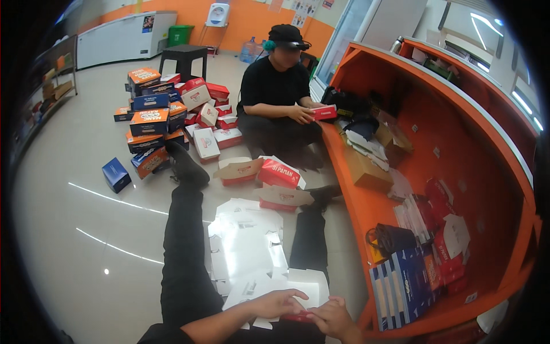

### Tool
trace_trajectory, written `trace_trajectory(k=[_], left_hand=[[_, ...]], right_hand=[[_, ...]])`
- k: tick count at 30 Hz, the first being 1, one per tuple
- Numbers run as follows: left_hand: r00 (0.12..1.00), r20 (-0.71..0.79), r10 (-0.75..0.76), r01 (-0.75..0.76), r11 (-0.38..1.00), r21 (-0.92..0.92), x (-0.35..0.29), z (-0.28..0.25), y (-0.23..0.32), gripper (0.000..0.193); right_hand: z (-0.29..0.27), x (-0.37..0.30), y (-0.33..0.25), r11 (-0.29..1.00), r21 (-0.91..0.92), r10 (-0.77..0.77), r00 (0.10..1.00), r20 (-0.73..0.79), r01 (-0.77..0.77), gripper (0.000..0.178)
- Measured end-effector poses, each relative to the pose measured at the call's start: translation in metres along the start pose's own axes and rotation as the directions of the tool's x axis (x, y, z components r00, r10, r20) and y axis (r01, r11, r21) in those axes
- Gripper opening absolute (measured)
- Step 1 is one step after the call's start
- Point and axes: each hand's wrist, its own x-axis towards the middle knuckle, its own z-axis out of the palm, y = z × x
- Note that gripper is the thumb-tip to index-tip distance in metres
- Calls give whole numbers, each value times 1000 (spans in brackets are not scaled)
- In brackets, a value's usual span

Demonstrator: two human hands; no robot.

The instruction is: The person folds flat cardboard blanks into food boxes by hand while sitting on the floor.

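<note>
Low in the picture, a half-folded carton [308, 282] lies over my lap, white inside and red on the outside. My left hand [279, 303] grips its near wall, fingers bent at the edge. Close beside it, my right hand [333, 319] pinches the right part of that same wall, thumb and fingers together. The hands hide some of the near flap. Between my stretched-out legs, flat white carton blanks [243, 238] lie on the floor, glossy with reflected light. Just past them sit red cartons [279, 174] with their lids raised.
Another person [281, 80] sits opposite, holding a red box [325, 113]. Stacked orange and blue boxes [150, 121] and a heap of red-and-white boxes [206, 146] stand far left by a black stool [183, 54]. An orange shelf unit [358, 229] with folded blue cartons [401, 286] borders my right.
</note>
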Motion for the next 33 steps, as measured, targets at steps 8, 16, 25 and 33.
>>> trace_trajectory(k=[8,16,25,33], left_hand=[[969,-137,207,11,515,857,-67,-5,57,40],[852,-341,398,163,417,894,-93,40,43,19],[834,-378,401,245,345,906,-102,48,28,17],[797,-426,429,282,359,890,-95,47,23,12]], right_hand=[[1,-11,2,989,39,145,950,-277,-140,12],[32,-1,-19,998,38,-39,985,-167,46,13],[52,11,-51,986,15,-162,983,-90,164,12],[50,12,-46,985,57,-161,985,-64,165,11]])
